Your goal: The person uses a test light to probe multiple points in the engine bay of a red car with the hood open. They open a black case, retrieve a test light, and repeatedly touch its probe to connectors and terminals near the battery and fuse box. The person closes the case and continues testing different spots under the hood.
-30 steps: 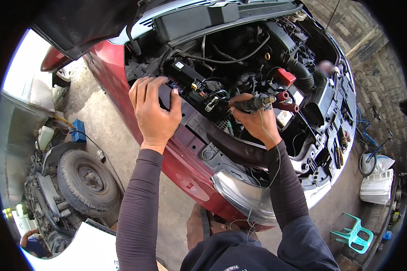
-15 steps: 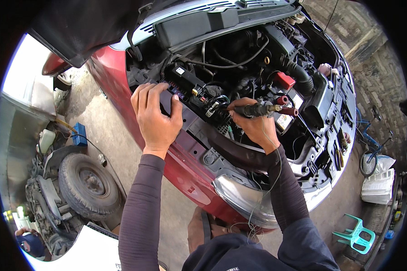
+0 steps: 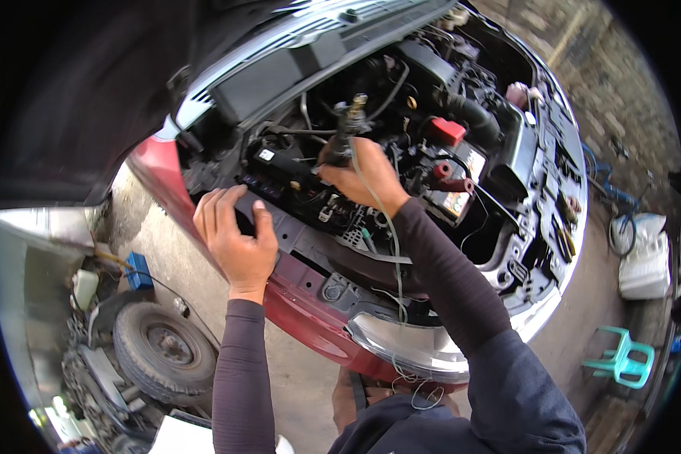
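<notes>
My right hand (image 3: 367, 174) grips a test light (image 3: 345, 140) with a dark handle and a brass-coloured end pointing up. A thin pale wire (image 3: 396, 250) trails from it over the headlight (image 3: 408, 344). Its lower tip is hidden by my fingers, above the open fuse box (image 3: 261, 185). My left hand (image 3: 238, 238), thumb and fingers apart, rests on the inner edge of the red fender (image 3: 310, 318), beside the fuse box. Right of my right hand sits the car battery (image 3: 450, 200), with a red terminal cover (image 3: 448, 130).
The raised bonnet (image 3: 91, 98) looms at upper left. A spare wheel (image 3: 164, 344) and loose car parts lie on the floor at left, near a blue box (image 3: 138, 271). A turquoise plastic chair (image 3: 624, 357) and a blue bicycle (image 3: 620, 219) stand at right.
My right hand has moved left and up toward the fuse box, and the test light has swung from sideways to upright. My left hand stays on the fender edge. The view has turned.
</notes>
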### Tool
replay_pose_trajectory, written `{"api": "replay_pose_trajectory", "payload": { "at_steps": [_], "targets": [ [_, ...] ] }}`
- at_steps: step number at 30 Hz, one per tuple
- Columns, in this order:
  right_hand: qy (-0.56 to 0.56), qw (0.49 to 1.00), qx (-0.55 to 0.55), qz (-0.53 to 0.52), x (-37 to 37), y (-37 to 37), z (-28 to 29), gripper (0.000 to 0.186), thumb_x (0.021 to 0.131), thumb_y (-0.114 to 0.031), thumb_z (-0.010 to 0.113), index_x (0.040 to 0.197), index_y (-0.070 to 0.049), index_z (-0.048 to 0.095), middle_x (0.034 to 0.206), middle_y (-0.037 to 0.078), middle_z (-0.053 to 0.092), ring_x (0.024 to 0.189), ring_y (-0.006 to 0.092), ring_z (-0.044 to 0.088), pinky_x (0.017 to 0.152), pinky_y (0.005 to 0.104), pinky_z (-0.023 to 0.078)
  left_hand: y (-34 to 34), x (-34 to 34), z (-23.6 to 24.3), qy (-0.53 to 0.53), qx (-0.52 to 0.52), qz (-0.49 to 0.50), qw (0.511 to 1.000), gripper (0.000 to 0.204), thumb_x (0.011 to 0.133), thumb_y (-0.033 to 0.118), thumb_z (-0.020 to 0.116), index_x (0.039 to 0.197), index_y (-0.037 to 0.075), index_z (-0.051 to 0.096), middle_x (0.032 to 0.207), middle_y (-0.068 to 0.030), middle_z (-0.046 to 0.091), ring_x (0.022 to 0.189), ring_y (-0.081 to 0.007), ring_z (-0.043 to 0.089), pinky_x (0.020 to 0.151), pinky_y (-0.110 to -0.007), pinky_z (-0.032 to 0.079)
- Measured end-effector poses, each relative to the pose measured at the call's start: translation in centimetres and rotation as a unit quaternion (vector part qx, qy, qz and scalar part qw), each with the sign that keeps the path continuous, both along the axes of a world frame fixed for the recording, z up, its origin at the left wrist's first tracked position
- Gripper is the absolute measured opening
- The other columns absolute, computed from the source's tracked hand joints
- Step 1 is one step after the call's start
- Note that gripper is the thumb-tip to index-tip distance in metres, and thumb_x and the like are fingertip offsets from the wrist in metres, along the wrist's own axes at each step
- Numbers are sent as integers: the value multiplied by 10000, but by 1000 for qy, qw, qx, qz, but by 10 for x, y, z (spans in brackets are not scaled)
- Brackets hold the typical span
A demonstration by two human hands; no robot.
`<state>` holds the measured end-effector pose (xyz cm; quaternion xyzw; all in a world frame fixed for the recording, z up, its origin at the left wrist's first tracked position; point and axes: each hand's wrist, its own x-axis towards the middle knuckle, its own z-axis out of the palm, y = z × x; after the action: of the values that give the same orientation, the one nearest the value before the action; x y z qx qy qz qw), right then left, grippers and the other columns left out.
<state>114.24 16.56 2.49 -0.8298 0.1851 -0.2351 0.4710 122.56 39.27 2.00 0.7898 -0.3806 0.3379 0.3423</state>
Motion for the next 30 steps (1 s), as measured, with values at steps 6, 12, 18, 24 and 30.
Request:
{"api": "replay_pose_trajectory", "payload": {
  "at_steps": [6,12,18,24,30],
  "targets": [
    [-23,1000,14,8,-8,-8,-8,360,772,-193,808,1026,57,755,924,295,754,957,455,747,880,482,589,0,1,-2,-6,18,3,1000,297,872,100,750,1158,31,712,1195,-135,697,1236,-363,579,1115,-496,425],
    [-13,998,57,15,-12,-7,-9,322,795,-178,796,1019,49,746,904,246,760,899,371,755,856,443,579,1,0,0,9,42,6,999,293,890,114,758,1165,26,710,1200,-135,694,1224,-357,579,1097,-484,432],
    [19,996,77,36,-16,-11,-10,454,793,-194,803,1140,90,726,1034,307,760,1056,447,740,959,465,571,1,1,-1,8,51,11,999,298,891,126,761,1167,25,710,1204,-135,697,1222,-354,578,1097,-481,432],
    [7,998,58,8,-13,-8,-10,327,799,-200,814,1010,42,756,916,230,775,889,364,770,849,434,585,0,-1,1,9,52,18,998,302,888,131,762,1168,29,713,1211,-134,696,1232,-355,573,1108,-481,427],
    [31,996,72,32,-16,-10,-4,438,793,-194,812,1126,81,738,1030,302,762,1046,428,749,952,454,575,-1,-1,1,9,41,16,999,309,878,117,770,1169,30,713,1194,-135,692,1224,-354,573,1096,-481,434]
  ]
}}
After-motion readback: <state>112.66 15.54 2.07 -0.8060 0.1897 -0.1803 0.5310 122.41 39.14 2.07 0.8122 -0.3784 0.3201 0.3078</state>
